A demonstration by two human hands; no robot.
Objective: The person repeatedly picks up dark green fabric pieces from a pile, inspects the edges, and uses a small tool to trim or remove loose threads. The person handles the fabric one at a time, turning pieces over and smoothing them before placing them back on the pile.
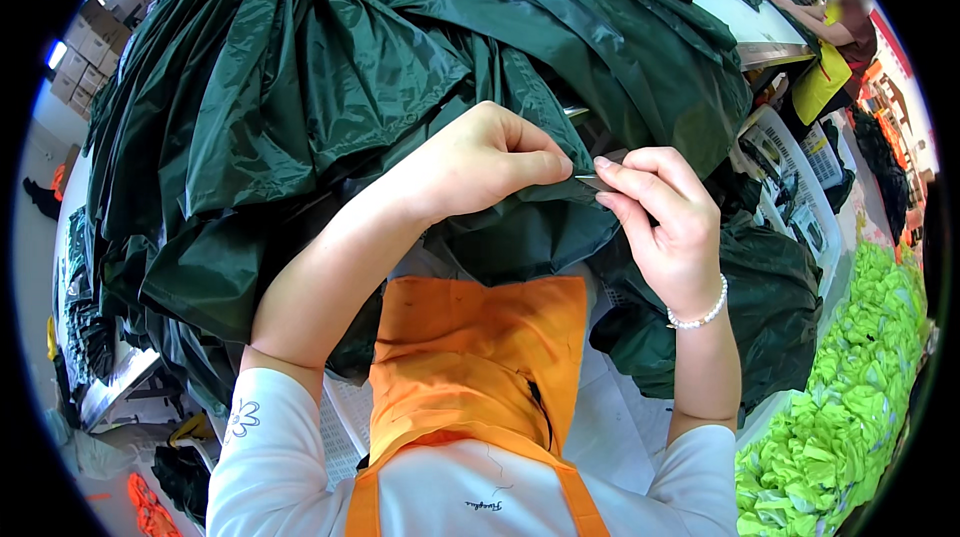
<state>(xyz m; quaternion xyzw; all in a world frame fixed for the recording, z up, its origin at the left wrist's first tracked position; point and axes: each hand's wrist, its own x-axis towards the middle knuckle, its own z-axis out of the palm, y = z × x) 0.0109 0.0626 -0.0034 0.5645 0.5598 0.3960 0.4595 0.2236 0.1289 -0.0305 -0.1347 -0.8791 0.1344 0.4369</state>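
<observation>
A large heap of shiny dark green fabric (330,87) fills the space in front of me and hangs down toward my lap. My left hand (495,162) is closed in a pinch, thumb and forefinger gripping an edge of this fabric. Close to its right, my right hand (665,212) pinches a small pointed metal tool (588,178) between thumb and fingers. The tool's tip nearly meets the left fingertips. Its exact kind is too small to make out.
More dark green fabric (745,287) lies bunched at my right, beside a white plastic basket (822,212). A bright lime-green pile (840,417) lies at the lower right. At the far right, a person (845,32) works by a white table (765,22). Stacked boxes (90,57) stand far left.
</observation>
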